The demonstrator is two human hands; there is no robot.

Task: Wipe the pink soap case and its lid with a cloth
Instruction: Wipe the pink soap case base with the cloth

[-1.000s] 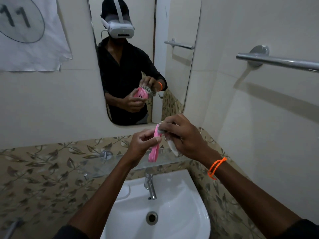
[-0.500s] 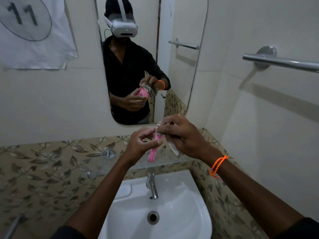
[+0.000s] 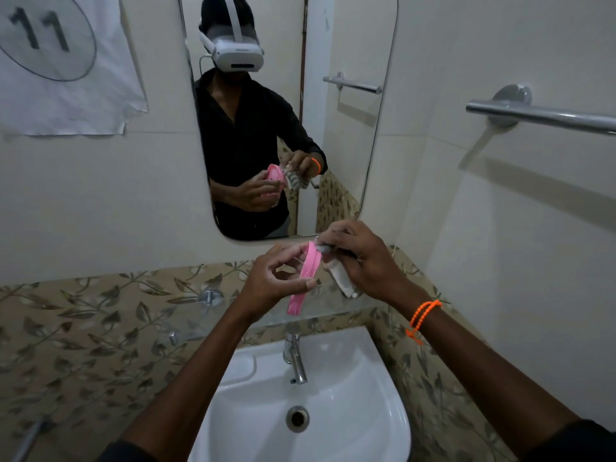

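My left hand [image 3: 271, 281] pinches a pink soap case piece [image 3: 305, 278], held on edge above the sink. I cannot tell whether it is the case or the lid. My right hand [image 3: 361, 260] grips a pale bunched cloth [image 3: 341, 278] and presses it against the top edge of the pink piece. Part of the cloth hangs below my right palm. The mirror [image 3: 350, 145] reflects the same pink piece and the cloth. No other pink piece shows.
A white sink [image 3: 360, 411] with a chrome tap [image 3: 295, 358] lies below my hands. A glass shelf [image 3: 213, 315] runs along the leaf-patterned tiles. A chrome towel bar [image 3: 546, 116] is on the right wall. A paper sheet marked 11 [image 3: 63, 61] hangs at top left.
My hands and the pink piece stay in nearly the same grip. My right hand has shifted the cloth slightly along the pink piece's upper edge. The camera has drifted a little.
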